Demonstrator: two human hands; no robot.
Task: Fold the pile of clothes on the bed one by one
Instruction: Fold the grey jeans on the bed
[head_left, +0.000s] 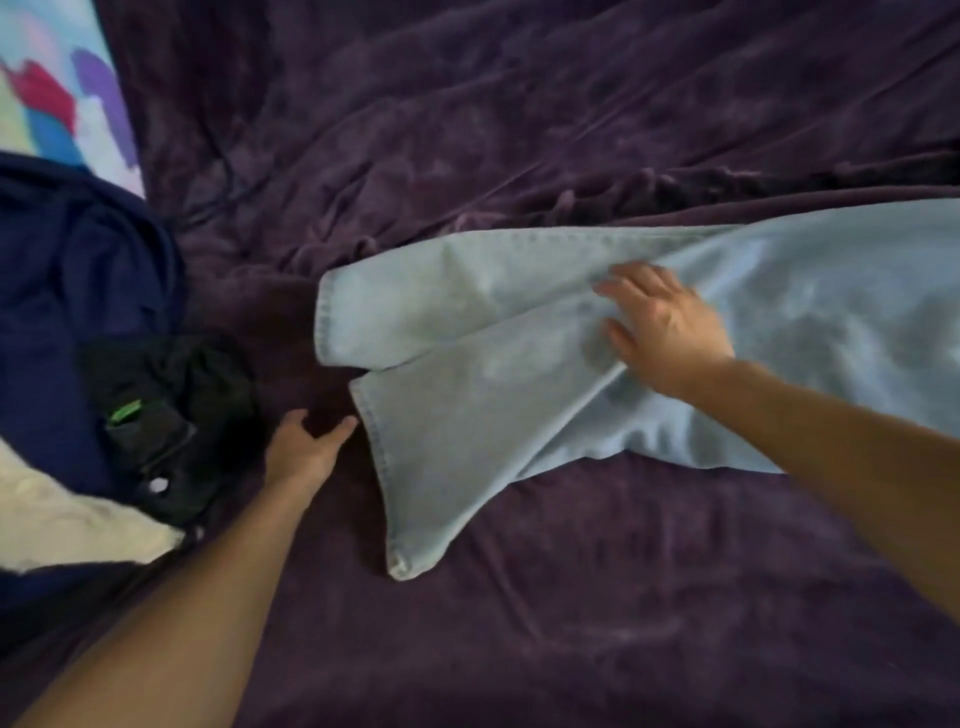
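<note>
While the right hand (670, 332) lies flat on the light blue jeans (467, 405), fingers spread and straight, it grips nothing and only presses the denim where the two legs meet. The jeans lie spread on the purple blanket (571, 597), waist end running off the frame's right edge, both legs pointing left. The far leg is flat. The near leg angles toward the camera, with its hem corner the closest point. The left hand (304, 447) is on the blanket just left of the near leg's hem, palm down, fingers loosely bent, holding nothing. Its thumb tip sits right beside the hem edge, contact unclear. Both forearms are bare. Left of the jeans, apart from them, is the rest of the pile. A black garment (176, 405) with a small green tag (124, 413) is nearest the left hand. A navy garment (67, 291) lies beyond and under it, farther from the jeans. A white cloth (67, 525) sits at the pile's near edge. Farthest from the jeans, at top left, a multicolour patterned fabric (52, 93) shows past the blanket's edge. The frame is slightly blurred, so seam detail is unreadable.
</note>
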